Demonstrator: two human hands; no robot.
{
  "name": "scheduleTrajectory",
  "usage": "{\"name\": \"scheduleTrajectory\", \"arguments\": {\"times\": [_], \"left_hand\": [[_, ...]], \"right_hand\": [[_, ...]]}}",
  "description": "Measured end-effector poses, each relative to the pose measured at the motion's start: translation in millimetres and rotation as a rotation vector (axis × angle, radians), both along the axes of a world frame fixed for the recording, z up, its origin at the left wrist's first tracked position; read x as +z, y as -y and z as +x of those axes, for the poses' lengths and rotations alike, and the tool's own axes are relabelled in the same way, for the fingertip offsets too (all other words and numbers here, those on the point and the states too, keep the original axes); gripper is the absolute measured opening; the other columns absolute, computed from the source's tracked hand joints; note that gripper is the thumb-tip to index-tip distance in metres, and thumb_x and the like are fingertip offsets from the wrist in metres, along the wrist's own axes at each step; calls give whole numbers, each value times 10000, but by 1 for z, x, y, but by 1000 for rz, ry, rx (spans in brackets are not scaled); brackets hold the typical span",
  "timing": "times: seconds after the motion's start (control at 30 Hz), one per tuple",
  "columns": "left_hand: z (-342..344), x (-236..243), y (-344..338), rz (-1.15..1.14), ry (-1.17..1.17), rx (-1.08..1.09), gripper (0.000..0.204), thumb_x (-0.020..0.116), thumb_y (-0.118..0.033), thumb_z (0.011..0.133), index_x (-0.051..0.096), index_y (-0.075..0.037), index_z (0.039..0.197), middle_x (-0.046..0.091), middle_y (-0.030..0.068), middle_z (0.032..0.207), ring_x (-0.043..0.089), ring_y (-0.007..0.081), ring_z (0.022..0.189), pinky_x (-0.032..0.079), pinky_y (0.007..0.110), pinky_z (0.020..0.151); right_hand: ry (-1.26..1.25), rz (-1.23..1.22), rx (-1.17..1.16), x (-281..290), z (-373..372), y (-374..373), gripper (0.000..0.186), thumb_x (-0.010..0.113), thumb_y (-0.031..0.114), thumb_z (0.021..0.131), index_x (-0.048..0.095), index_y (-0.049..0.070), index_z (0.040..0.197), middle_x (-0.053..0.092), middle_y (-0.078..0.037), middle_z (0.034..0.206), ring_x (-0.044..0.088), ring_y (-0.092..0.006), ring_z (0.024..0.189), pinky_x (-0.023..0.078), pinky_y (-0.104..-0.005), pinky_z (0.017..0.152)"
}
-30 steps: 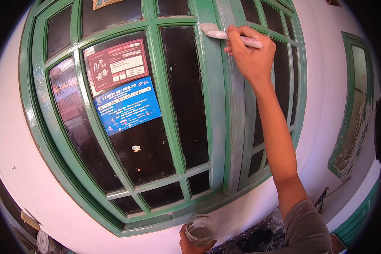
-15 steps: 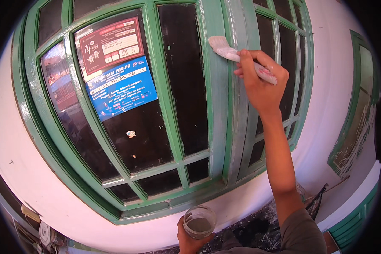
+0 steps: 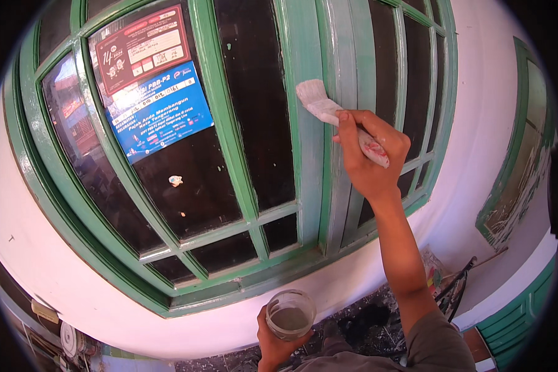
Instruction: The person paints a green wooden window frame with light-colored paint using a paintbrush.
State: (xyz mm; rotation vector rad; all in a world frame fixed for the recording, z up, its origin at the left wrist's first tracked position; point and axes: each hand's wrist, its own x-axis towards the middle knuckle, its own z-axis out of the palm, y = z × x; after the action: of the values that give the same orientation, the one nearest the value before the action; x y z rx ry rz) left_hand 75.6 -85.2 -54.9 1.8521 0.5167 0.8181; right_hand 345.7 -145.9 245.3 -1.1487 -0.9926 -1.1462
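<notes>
My right hand grips the handle of a paintbrush, whose wide pale bristles lie on or just over the green upright of the window frame. White and reddish smears cover its handle. Low in the view, my left hand is wrapped round a clear round container with greyish paint inside. Dark glass panes stand left of the brush, set between green bars. Parts of the frame look duller and greyer, others glossy green.
A maroon sticker and a blue sticker are on the glass at left. White wall runs below the window. Another green-framed window stands at right. Dark speckled floor lies beneath, and a round-topped object sits at lower left.
My right hand and the paintbrush have moved down along the upright. The view has shifted slightly, so the window sits further left and higher. My left hand still holds the container.
</notes>
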Motion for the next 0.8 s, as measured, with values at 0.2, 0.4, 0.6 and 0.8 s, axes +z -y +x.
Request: {"name": "scheduleTrajectory", "arguments": {"times": [0.2,0.4,0.6,0.8], "left_hand": [[-2,0,3,12,-5,35,1165,1042,-310,565,369,-12,1468,635,199,1322,650,337,1234,540,448,1028],[-4,0,5,24,26,30,1159,1038,-305,567,371,-10,1468,620,197,1334,643,336,1236,536,445,1032],[-6,-6,8,20,20,28,1155,1037,-313,568,376,-8,1464,620,196,1334,643,331,1236,535,445,1034],[-6,-8,11,-25,8,17,1168,1037,-312,566,368,7,1469,618,194,1329,642,321,1234,534,437,1031]], "right_hand": [[-56,-35,19,-31,-6,1,63,737,17,896,724,-25,851,656,-106,684,592,-155,545,465,-287,536],[-92,-75,37,-59,-13,5,34,736,-12,886,718,-35,868,667,-117,707,605,-165,560,480,-294,546],[-118,-113,35,-89,-16,7,31,736,-13,884,714,-33,879,661,-125,709,622,-196,561,489,-305,545],[-155,-188,3,-113,-22,11,29,737,-12,880,710,-22,886,682,-138,736,657,-242,576,506,-323,540]]}}
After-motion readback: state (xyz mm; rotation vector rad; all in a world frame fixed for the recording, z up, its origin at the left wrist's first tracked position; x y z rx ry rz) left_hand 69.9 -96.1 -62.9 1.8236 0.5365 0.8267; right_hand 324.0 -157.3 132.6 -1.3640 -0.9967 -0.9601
